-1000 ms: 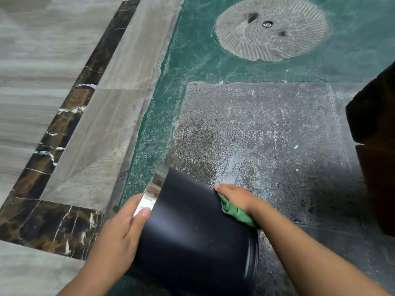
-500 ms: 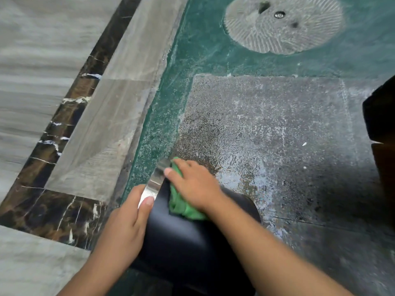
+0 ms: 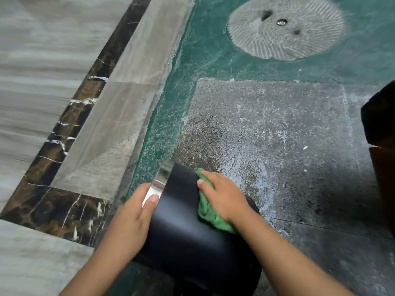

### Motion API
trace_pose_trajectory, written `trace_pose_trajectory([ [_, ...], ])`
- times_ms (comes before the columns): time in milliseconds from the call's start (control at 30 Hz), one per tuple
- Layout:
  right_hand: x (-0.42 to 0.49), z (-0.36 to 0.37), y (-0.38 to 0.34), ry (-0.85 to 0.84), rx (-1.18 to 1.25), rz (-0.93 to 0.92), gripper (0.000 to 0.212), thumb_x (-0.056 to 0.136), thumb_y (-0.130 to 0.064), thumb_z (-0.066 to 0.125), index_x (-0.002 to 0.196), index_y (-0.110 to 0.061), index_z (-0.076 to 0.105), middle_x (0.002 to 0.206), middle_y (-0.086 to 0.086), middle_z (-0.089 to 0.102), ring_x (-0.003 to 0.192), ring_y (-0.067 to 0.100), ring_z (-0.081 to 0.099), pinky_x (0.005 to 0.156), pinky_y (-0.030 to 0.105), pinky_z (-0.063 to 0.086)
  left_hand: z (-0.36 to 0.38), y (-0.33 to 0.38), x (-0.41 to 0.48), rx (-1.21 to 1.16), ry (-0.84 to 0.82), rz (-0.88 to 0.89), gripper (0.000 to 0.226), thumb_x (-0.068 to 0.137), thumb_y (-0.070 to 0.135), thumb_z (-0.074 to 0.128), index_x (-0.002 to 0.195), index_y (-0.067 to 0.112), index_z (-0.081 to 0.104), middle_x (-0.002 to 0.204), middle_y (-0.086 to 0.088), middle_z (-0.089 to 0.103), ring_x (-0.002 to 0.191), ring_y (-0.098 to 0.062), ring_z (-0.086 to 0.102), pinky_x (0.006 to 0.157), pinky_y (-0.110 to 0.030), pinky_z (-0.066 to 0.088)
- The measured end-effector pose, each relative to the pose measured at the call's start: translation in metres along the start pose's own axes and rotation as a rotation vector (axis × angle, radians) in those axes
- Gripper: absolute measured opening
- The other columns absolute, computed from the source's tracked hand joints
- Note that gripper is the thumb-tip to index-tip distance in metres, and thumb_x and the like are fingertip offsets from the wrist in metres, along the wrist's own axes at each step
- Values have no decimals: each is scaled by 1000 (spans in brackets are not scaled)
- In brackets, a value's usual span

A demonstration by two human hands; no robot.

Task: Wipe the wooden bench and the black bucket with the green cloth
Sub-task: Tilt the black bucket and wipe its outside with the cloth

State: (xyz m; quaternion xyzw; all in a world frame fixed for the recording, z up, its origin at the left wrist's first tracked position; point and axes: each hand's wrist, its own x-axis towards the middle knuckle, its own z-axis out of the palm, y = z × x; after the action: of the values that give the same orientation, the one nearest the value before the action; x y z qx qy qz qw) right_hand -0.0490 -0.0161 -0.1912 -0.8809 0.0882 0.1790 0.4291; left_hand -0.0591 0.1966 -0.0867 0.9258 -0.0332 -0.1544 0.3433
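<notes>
The black bucket (image 3: pixel 181 227) lies on its side low in the view, its shiny metal rim pointing away from me. My left hand (image 3: pixel 132 218) grips the bucket's left side near that rim, thumb on the black wall. My right hand (image 3: pixel 224 195) presses the crumpled green cloth (image 3: pixel 208 214) flat against the bucket's upper right side. A dark brown edge of the wooden bench (image 3: pixel 382 133) shows at the right border, mostly cut off.
Below the bucket is wet grey stone floor (image 3: pixel 277 135) framed by a green band. A round ribbed drain cover (image 3: pixel 286 26) sits at the top. Grey and dark marble tiles (image 3: pixel 64 129) run along the left.
My right hand with the cloth swept from the bucket's right side up to the rim, then slid back rightward along the wall. My left hand has kept its hold.
</notes>
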Motion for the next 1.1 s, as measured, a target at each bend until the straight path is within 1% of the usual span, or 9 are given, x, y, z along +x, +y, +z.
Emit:
trace_pose_trajectory([
  [100,14,-15,31,-143,115,73,39,99,-45,45,135,-37,57,142,-7,58,132,16,50,107,24,32,-3,3,-3,-35,-79,0,18,98,40,43,107,33,57,94,12,69,86,0,63,83,-27,48],
  [167,10,-21,41,-168,166,73,37,100,-42,44,134,-38,58,142,-11,58,132,10,49,104,22,30,-10,10,9,-79,-206,-42,11,93,32,52,98,35,61,84,14,70,70,3,61,72,-35,47],
  [233,-2,-21,48,-131,178,46,39,101,-41,43,137,-36,55,144,-12,55,130,4,45,103,21,27,-12,20,31,-74,-316,-120,14,81,33,60,91,43,63,72,18,67,57,7,54,64,-33,42],
  [367,-34,-14,57,7,118,13,45,102,-42,40,145,-32,47,148,-13,48,136,4,39,112,24,25,7,43,84,12,-284,-174,31,87,43,63,76,16,54,64,-7,50,57,-17,43,56,-31,31],
  [533,-60,-9,70,140,146,36,44,101,-37,46,145,-34,45,137,-25,42,127,-9,34,101,0,13,46,61,105,125,-275,-116,40,92,27,62,62,17,37,56,-2,35,52,-17,33,51,-30,26],
  [600,-64,-11,79,196,234,93,41,100,-36,48,141,-37,49,135,-25,47,125,-9,38,102,6,19,56,67,104,64,-262,-88,39,92,23,62,63,18,36,56,0,35,52,-16,32,51,-29,25],
  [867,-11,-61,107,390,547,323,30,101,-29,43,117,-26,68,120,-3,69,115,18,60,101,38,42,65,114,96,41,-245,387,30,91,29,59,75,9,44,57,5,41,52,-11,35,53,-33,36],
  [933,10,-75,100,431,668,331,31,98,-24,43,117,-22,68,119,1,70,114,21,62,105,45,44,65,119,103,62,-283,525,25,92,30,58,76,14,48,59,8,45,53,-6,37,52,-26,35],
  [1100,53,-102,60,561,849,187,41,94,-12,39,121,-27,67,110,-9,72,102,6,67,85,23,52,67,116,139,350,-329,792,20,95,28,53,78,19,45,71,8,47,67,-12,47,62,-32,41],
])
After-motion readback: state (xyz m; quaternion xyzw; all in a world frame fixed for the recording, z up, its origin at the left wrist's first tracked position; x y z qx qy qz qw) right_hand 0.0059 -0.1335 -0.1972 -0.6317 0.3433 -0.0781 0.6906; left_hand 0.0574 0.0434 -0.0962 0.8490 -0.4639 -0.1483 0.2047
